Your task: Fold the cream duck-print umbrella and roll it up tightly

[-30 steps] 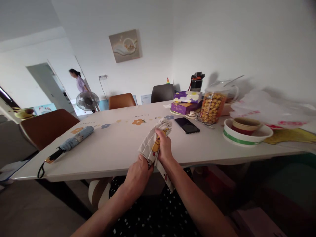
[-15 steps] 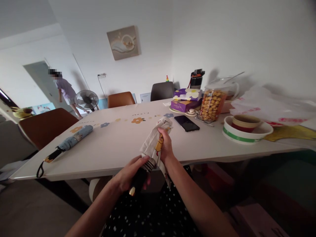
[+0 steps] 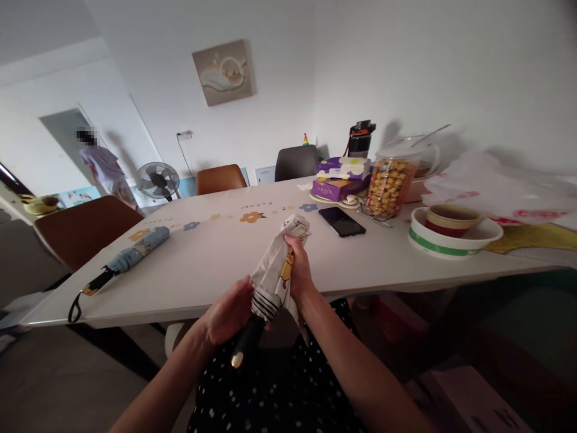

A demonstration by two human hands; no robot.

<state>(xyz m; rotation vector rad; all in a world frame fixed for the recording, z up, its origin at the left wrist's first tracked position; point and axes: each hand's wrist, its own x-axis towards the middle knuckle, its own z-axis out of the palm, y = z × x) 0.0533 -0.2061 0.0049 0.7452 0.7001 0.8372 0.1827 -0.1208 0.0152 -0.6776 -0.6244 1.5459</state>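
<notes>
A folded white umbrella (image 3: 269,264) with yellow cartoon figures, a striped hem and a black handle is tilted over the table's front edge. My right hand (image 3: 298,264) grips its fabric near the upper end, thumb on top. My left hand (image 3: 232,314) cradles it from the left by the striped hem; the thumb touches the fabric and fingertips show beneath, the other fingers being hidden. The black handle (image 3: 249,341) with its gold end points down toward my lap. To the left on the table lies a second folded umbrella (image 3: 137,249), light blue with a wrist loop.
On the white table (image 3: 202,264) are a phone (image 3: 341,222), purple tissue boxes (image 3: 336,187), a snack jar (image 3: 388,187), a bowl (image 3: 439,245) holding a paper cup, and a plastic bag (image 3: 491,186). Chairs, a fan (image 3: 157,180) and a person (image 3: 103,165) are beyond.
My left hand has loosened from around the handle and shifted left, with its thumb now at the fabric. The umbrella's handle shows more fully. The person in the back has moved left.
</notes>
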